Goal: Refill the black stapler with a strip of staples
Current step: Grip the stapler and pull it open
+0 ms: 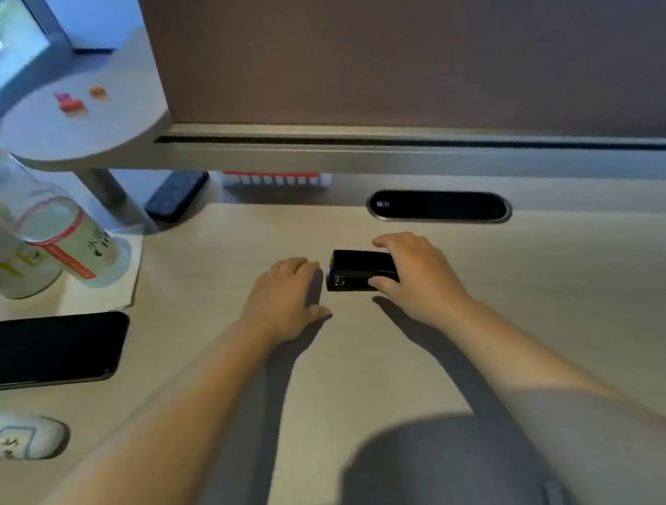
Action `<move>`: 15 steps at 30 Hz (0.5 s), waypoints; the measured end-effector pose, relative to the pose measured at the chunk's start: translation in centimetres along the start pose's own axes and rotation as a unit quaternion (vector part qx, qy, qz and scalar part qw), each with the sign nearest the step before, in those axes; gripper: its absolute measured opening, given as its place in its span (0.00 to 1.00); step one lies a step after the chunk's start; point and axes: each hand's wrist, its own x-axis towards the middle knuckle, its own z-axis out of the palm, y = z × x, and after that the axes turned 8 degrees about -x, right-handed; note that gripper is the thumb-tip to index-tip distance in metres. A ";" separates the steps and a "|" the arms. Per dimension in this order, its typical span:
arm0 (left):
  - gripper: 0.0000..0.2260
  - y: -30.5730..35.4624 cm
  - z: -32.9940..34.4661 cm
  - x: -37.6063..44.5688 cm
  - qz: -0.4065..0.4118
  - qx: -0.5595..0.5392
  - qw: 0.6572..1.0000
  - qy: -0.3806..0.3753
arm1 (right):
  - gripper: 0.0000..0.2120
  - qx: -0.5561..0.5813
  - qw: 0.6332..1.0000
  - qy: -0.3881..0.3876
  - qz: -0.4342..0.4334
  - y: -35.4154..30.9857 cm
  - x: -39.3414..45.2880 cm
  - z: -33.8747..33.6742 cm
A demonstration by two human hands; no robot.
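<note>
The right hand is closed around the small black plastic stapler, fingers curled over its far edge and thumb pressed against its near side, holding it down on the pale wood-grain desk. The stapler lies flat and looks shut, its front end turned toward the left hand, which rests palm-down on the desk just beside that end, fingers loosely curled and holding nothing that can be seen. Judging from this, the refill has hardly begun: the stapler is steadied but unopened, and opening it, loading a strip and closing it all seem left to do. No strip of staples can be made out anywhere; one might lie under the left palm, but that cannot be told. The rear half of the stapler is covered by the right hand, so any release catch there is hidden. Beyond the stapler sits a black oval cable port in the desk; well to the stapler's left lies a dark flat phone, and farther left stand blurred bottles with unreadable labels.
</note>
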 end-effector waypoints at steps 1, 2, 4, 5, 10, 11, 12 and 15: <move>0.32 -0.1 0.2 0.5 -0.001 -0.021 1.000 0.009 | 0.23 0.014 1.000 0.001 0.006 -0.1 0.6 0.6; 0.31 -0.3 0.4 1.0 0.006 -0.049 0.998 0.026 | 0.24 0.032 0.999 0.010 0.007 -0.3 1.1 1.0; 0.28 -0.3 0.8 1.6 0.007 -0.094 0.994 0.054 | 0.24 0.053 0.998 0.020 0.020 -0.6 1.6 1.9; 0.27 -0.3 1.2 1.9 0.007 -0.114 0.991 0.066 | 0.24 0.063 0.997 0.028 0.029 -0.5 1.8 2.4; 0.19 -0.6 2.2 2.6 0.015 -0.191 0.973 0.130 | 0.22 0.087 0.994 0.050 0.048 -0.3 2.2 3.2; 0.18 -0.7 2.3 2.6 0.017 -0.201 0.971 0.130 | 0.20 0.083 0.994 0.049 0.046 -0.3 2.2 3.3; 0.18 -0.7 2.4 2.5 0.019 -0.209 0.969 0.129 | 0.19 0.078 0.995 0.049 0.042 -0.4 2.2 3.4; 0.18 -0.8 2.4 2.2 0.018 -0.228 0.966 0.123 | 0.15 0.086 0.994 0.055 0.037 -0.4 1.9 3.6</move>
